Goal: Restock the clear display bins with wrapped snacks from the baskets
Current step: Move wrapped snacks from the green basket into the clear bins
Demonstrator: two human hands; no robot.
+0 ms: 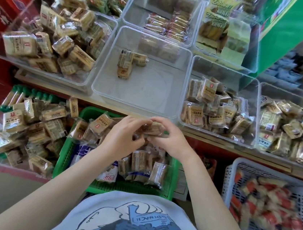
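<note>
A green basket (131,188) at the lower middle holds several brown wrapped snacks (141,163) and a white bag. Above it my left hand (123,136) and my right hand (170,138) meet, both gripping a small stack of wrapped snacks (153,129) between them. Just beyond stands a nearly bare clear bin (112,84) with three snack packs (127,63) lying at its back. Clear bins full of the same kind of snack stand at the left (47,40) and at the right (217,111).
Another clear bin of snacks (26,130) sits left of the green basket. A white basket (234,173) with red-and-white wrapped snacks is at the lower right. More clear bins, a green carton (280,35) and red boxes (4,3) line the back and left.
</note>
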